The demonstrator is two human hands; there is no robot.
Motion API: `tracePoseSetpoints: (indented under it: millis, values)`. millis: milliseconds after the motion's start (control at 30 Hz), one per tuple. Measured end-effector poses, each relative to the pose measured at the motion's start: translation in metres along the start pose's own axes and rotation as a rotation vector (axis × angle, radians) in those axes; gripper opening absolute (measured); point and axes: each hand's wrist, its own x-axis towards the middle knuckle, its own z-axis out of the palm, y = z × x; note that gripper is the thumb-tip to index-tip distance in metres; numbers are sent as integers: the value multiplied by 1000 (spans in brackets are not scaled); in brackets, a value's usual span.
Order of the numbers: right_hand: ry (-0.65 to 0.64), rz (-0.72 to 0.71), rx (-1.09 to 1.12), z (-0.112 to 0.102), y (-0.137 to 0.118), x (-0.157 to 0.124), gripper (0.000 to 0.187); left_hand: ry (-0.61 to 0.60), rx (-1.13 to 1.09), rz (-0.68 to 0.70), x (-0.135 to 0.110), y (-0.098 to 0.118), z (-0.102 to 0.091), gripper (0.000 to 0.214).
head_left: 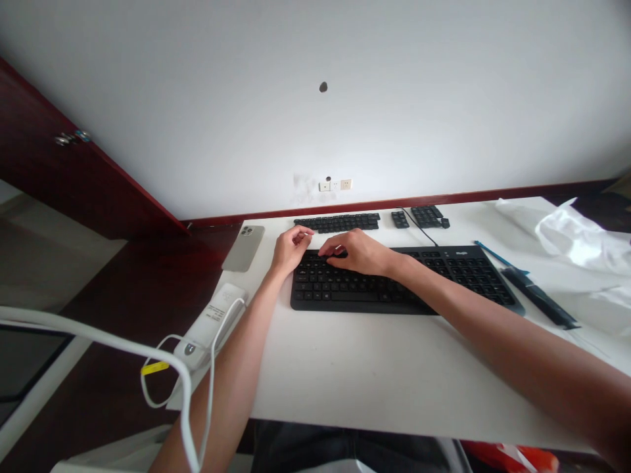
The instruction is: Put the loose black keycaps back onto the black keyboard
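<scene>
Altogether, 2 hands (290, 249) (359, 253) at 1 keyboard (350, 288), 1 phone (244, 251)

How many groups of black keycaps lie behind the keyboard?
3: a wide group at left, a small group in the middle, a medium group at right. The left hand may hide some keycaps.

Black corded keyboard (367, 286) — flat on the white desk (345, 368) — black keycaps (348, 223) grouped behind.

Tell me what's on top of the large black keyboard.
Over the keyboard: the right hand, above upper-left keys, and right forearm. The left hand is at its upper-left corner. Keys beneath the right hand and forearm are hidden.
</scene>
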Motion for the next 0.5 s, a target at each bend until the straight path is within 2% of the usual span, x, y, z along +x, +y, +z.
tracePoseSetpoints:
  millis: [233, 500]
  values:
    - [-110, 29, 2, -17, -17, -2, 20, -5, 43, -16, -1, 0, 2, 17]
    - [-205, 90, 4, -7, -23, -2, 24, -19, 75, -11, -3, 3, 2, 17]
